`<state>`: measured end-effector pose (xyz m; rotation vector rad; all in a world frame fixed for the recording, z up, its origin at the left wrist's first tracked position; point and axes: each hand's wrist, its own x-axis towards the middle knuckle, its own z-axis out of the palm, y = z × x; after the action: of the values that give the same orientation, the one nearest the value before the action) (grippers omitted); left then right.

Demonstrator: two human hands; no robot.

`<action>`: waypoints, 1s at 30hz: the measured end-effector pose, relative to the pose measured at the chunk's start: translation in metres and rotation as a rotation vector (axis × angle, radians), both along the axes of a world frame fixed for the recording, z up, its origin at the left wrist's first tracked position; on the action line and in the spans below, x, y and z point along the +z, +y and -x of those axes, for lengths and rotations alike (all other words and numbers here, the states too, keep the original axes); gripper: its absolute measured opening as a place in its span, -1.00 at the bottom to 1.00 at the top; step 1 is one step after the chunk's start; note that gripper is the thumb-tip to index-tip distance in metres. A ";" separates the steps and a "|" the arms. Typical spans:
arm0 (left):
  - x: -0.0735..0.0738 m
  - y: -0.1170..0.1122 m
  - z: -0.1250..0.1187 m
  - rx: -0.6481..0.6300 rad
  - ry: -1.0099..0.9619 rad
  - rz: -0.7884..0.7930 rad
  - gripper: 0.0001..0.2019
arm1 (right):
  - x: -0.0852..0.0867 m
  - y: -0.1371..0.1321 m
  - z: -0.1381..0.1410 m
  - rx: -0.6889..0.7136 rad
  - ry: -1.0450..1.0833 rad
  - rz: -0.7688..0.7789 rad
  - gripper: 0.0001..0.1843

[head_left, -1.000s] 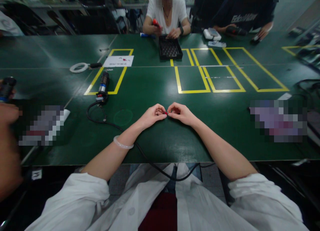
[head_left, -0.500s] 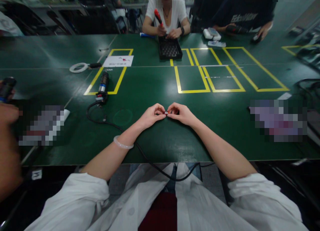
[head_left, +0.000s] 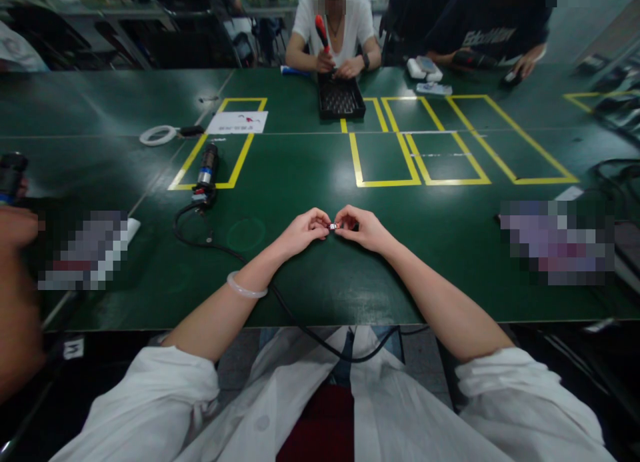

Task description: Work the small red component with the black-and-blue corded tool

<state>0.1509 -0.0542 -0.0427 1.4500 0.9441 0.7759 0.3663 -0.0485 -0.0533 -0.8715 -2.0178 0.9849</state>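
My left hand [head_left: 305,232] and my right hand [head_left: 365,227] meet over the green table [head_left: 345,275], fingertips pinched. Between them sits a small white-and-red piece [head_left: 333,227], gripped from both sides; it looks like a wire connector, but is too small to make out clearly. A clear bangle [head_left: 245,287] circles my left wrist. Beyond my left hand lies a dark cylindrical tool [head_left: 207,172] with a blue-and-silver band. Its black cable [head_left: 293,312] passes beneath my left forearm and over the table's front edge.
Yellow tape rectangles [head_left: 387,182] mark the table. A printed sheet [head_left: 237,122] and a white cable coil [head_left: 157,136] lie at the back left. Opposite, a person holds a red-handled tool [head_left: 321,32] above a black tray [head_left: 341,113]. At far left is another person's arm [head_left: 17,282].
The small piece has turned slightly, showing more of its white face between my fingertips. My hands have barely moved. Opposite, the person's red-handled tool has shifted slightly right.
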 end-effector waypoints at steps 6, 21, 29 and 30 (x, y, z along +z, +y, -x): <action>0.001 0.001 -0.001 -0.002 0.025 -0.004 -0.74 | 0.002 -0.002 0.001 0.006 -0.045 -0.045 -0.85; 0.001 0.001 0.001 -0.007 0.039 -0.019 -0.75 | 0.006 -0.005 0.005 -0.032 -0.140 -0.135 -0.87; 0.005 0.000 0.001 -0.015 0.041 0.003 -0.75 | 0.005 -0.005 0.006 -0.017 -0.129 -0.153 -0.83; 0.006 0.000 0.001 -0.016 0.042 0.004 -0.75 | 0.004 -0.005 0.006 -0.018 -0.127 -0.155 -0.84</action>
<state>0.1502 -0.0545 -0.0371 1.4737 0.9647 0.7336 0.3607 -0.0535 -0.0488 -0.8853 -2.1569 0.7678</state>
